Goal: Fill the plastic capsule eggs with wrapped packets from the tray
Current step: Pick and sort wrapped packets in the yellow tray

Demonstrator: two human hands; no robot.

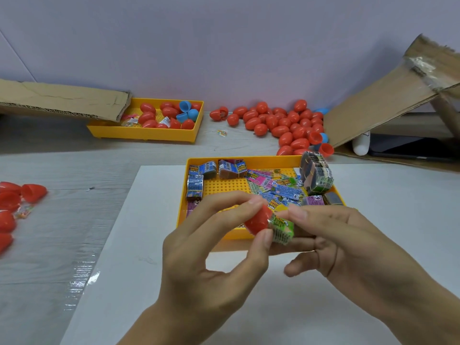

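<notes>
Crinkly packet [282,229] (green) entering smooth egg half [257,220]

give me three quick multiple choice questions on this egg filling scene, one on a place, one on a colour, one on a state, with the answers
1. Where is the big pile of closed eggs?
A. back right on the table
B. inside the near tray
C. on the white board

2. What colour is the egg half being filled?
A. blue
B. red
C. yellow

3. How is the packet now?
A. lying in the tray
B. sealed inside the egg
C. partly in the egg half

Answers:
1 A, the pile lies beside the cardboard.
2 B, the left hand pinches a red half.
3 C, the right hand holds the packet, which sticks out.
</notes>
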